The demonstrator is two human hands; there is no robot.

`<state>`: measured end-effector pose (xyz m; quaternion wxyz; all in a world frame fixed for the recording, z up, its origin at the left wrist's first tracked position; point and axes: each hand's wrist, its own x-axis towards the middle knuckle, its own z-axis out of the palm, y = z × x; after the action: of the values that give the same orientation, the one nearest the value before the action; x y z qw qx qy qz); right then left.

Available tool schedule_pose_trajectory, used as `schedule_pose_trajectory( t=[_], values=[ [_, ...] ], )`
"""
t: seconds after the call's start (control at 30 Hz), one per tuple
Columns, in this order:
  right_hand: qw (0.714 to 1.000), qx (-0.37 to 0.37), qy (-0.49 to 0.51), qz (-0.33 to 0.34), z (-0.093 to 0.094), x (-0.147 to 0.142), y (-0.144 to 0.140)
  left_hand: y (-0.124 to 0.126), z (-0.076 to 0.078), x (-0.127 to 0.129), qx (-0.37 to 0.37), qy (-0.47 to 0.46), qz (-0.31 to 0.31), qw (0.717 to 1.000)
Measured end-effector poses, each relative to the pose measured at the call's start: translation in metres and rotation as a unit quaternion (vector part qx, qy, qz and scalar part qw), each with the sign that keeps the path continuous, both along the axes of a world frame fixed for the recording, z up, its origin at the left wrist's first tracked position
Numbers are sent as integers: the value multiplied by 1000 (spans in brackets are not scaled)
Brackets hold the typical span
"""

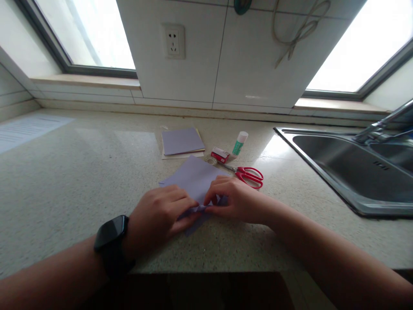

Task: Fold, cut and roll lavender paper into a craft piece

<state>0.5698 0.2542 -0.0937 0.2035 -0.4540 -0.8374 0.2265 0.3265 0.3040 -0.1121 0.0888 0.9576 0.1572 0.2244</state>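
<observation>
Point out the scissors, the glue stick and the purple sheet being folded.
scissors (pixel 250 175): head view, on the red handles.
glue stick (pixel 239 144): head view, on its green body.
purple sheet (pixel 195 176): head view, on the flat part beyond the hands.

One scissors (pixel 249 175), one glue stick (pixel 239 143), perhaps two paper stacks (pixel 181 141).

You will find nothing here that can be read. The printed sheet (pixel 30 129) on the worktop (pixel 80 181) at the left edge of the frame carries lines of text, too blurred to make out. The small red box (pixel 220 154) near the centre shows no legible lettering.
</observation>
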Motion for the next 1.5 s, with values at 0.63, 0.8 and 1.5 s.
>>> schedule_pose_trajectory(
  t=[0.63,0.8,1.5],
  values=[
    [999,3,-28,24,-4,0,-1,-2,0,3,59,-7,-47,997],
    [999,4,-34,21,-5,0,-1,-2,-1,4,55,0,-44,998],
    [999,7,-27,25,-2,-3,-2,-5,2,5,9,25,-40,999]
  ],
)
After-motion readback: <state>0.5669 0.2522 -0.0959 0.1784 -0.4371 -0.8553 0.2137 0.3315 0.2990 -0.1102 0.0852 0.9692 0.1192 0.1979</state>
